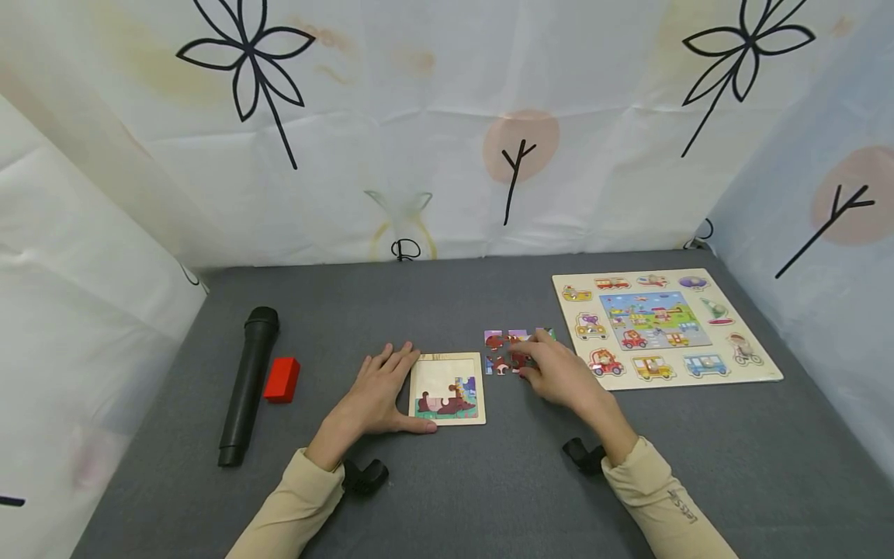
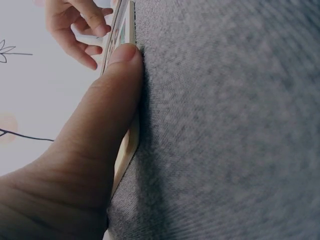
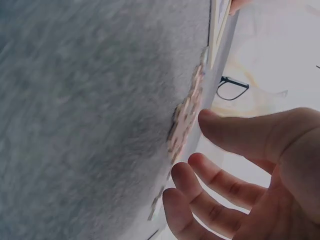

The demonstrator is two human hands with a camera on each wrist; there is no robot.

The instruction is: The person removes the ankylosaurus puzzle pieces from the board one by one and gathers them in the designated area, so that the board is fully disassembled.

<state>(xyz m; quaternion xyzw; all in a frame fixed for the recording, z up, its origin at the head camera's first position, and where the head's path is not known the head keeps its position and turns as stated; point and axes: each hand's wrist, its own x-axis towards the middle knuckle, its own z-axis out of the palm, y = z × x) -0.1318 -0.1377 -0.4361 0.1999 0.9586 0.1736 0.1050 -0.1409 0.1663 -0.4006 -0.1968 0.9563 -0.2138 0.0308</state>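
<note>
- To the right of the frame (image 1: 431,376), just beside its right rim and toward its far end: loose pieces (image 1: 493,340), at the fingertips of the right hand (image 1: 559,376).
- Much nearer to these with the right hand; parted from them by the frame with the left hand (image 1: 377,396).
- Set out in short rows running left to right, partly covered by the right hand; without a clear long axis, singly, as with the near-square frame.
- Bare at the frame's upper left, so leftward from the right hand, past the right rim; filled along the bottom and up the right side with fitted pieces (image 1: 447,404).
- Curved at the right hand, with thumb and fingertips well parted and nothing visible between them; cannot tell if touching a piece.
- Spread at the left hand, with fingers mostly straight against the frame's left side and thumb on its near edge; steadying, by judgement, not clasping.
- Counted: two hands, one frame, one board (image 1: 757,371), one mic (image 1: 249,388), one red block (image 1: 282,380).
- On the board: ten vehicles (image 1: 653,368) around one picture (image 1: 646,307).
- Loose: at least four pieces; cannot tell the total, nor the fitted number.
</note>
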